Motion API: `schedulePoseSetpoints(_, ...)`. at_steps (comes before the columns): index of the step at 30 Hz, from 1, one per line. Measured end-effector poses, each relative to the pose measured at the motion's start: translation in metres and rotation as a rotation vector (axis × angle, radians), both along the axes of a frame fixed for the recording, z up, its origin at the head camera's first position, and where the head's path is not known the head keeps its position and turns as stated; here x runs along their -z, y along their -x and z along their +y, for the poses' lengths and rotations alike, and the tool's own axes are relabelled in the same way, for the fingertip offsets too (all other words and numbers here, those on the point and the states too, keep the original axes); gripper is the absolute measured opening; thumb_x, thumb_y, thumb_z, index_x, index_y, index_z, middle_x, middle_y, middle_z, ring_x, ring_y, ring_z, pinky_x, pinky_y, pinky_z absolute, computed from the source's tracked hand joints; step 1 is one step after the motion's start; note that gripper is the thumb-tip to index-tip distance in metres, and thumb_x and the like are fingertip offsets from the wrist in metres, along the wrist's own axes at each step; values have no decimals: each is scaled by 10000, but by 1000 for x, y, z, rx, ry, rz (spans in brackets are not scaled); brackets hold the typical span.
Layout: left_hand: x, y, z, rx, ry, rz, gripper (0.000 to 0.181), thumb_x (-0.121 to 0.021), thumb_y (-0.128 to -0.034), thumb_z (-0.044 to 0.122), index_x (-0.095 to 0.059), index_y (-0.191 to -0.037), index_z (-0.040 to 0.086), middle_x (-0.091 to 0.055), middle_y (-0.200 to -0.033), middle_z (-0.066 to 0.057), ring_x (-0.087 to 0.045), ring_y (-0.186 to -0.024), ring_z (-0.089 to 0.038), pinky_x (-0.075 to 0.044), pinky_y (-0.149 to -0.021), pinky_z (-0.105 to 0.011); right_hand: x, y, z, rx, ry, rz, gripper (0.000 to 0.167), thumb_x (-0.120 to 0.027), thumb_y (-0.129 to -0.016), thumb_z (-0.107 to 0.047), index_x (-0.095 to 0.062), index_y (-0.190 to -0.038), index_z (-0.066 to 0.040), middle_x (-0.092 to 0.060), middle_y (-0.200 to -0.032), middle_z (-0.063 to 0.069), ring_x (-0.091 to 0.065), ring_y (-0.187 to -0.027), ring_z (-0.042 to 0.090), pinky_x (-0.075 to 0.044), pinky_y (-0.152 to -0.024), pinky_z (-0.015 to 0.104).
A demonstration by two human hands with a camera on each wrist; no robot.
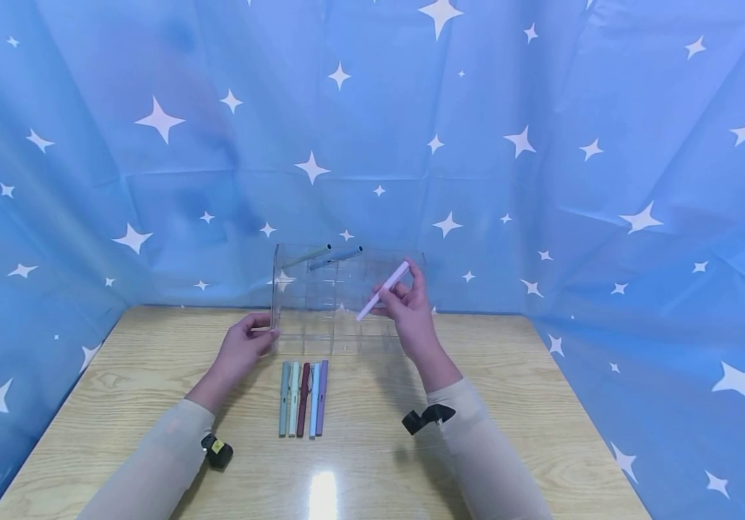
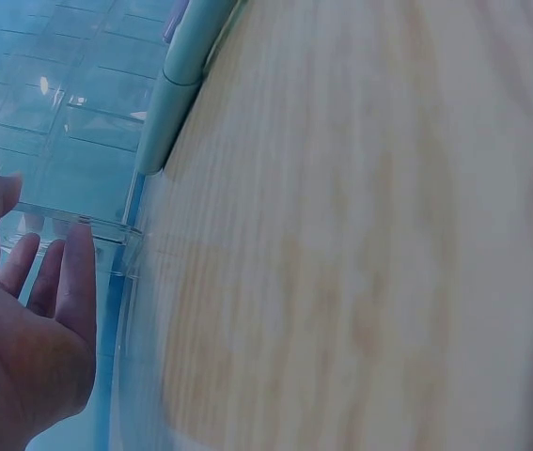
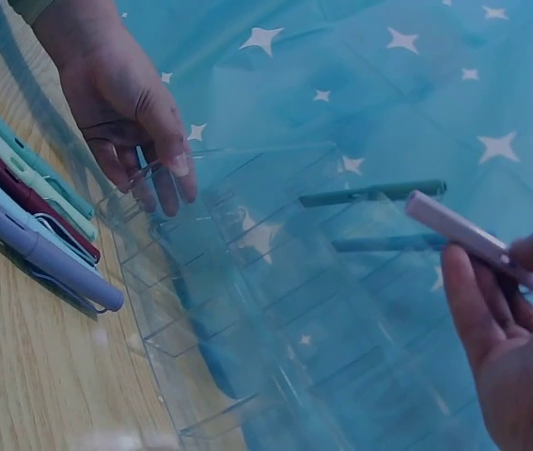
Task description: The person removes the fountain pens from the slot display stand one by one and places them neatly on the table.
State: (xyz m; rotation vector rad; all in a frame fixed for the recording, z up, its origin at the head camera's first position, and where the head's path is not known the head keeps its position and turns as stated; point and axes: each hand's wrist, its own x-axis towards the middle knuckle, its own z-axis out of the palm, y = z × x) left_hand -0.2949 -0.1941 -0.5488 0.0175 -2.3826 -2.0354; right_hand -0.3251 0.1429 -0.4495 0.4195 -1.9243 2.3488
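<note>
A clear plastic divided organizer (image 1: 320, 336) stands at the back of the table. My left hand (image 1: 250, 341) grips its left side, thumb apart from the fingers around the edge, as the left wrist view (image 2: 31, 329) also shows. Above the organizer's right part, my right hand (image 1: 411, 318) pinches a pale pink pen (image 1: 382, 291), held tilted. A green pen (image 1: 307, 256) and a blue pen (image 1: 336, 258) lean in the organizer's upper left compartments. In front lie several pens side by side: teal (image 1: 284, 399), mint (image 1: 293, 399), dark red (image 1: 303, 399), light blue (image 1: 314, 401) and purple (image 1: 323, 397).
The wooden table (image 1: 541, 433) spreads out on both sides of the organizer. Behind it hangs a blue curtain (image 1: 372, 130) with white stars, close to the organizer's back. Each wrist carries a small black camera (image 1: 218, 452).
</note>
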Motion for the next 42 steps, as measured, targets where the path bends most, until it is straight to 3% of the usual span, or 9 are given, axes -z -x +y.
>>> schedulePoseSetpoints(5,0,0,0,3,-4,0,471,-710,-1098,160,-570,-1503,-36,-623,-1456,-287,-684,-1242,-327,-644,-971,-309,2,0,0,-17,-17,15,842,-674,-1072,38,-343,-1692,-425,-712,-1162,225,-780,-1051,294,-683,-927,485)
schedulePoseSetpoints(10,0,0,0,4,-6,3,487,-717,-1095,166,-564,-1509,-40,-606,-1481,-294,-682,-1242,-325,-643,-978,-313,5,1,-1,-35,-18,34,857,-695,-1057,54,-369,-1691,-422,-713,-1052,122,-782,-986,265,-699,-859,443)
schedulePoseSetpoints(21,-2,-2,1,0,-6,7,499,-714,-1099,170,-561,-1522,-45,-607,-1478,-296,-688,-1208,-273,-649,-990,-366,5,0,-1,-62,-51,19,884,-723,-1035,55,-350,-1715,-370,-708,-977,75,-777,-936,251,-700,-851,458)
schedulePoseSetpoints(27,-2,-1,0,-1,1,2,492,-719,-1096,175,-566,-1512,-38,-617,-1463,-282,-688,-1207,-276,-646,-987,-336,5,-1,1,-68,-87,23,875,-739,-1022,55,-389,-1693,-384,-689,-948,83,-781,-928,294,-702,-838,468)
schedulePoseSetpoints(33,-3,-1,-1,-2,-7,-6,456,-705,-1099,154,-576,-1498,-26,-635,-1437,-262,-679,-1235,-309,-638,-1023,-378,12,-6,1,-118,-118,22,848,-741,-1019,65,-417,-1682,-352,-683,-954,106,-769,-866,258,-703,-825,494)
schedulePoseSetpoints(42,-4,-2,0,8,-16,-10,472,-710,-1096,156,-572,-1510,-23,-636,-1446,-265,-668,-1262,-327,-633,-1035,-397,25,-20,0,-173,-222,-18,852,-762,-1022,20,-384,-1703,-325,-689,-1033,132,-757,-912,261,-703,-827,491)
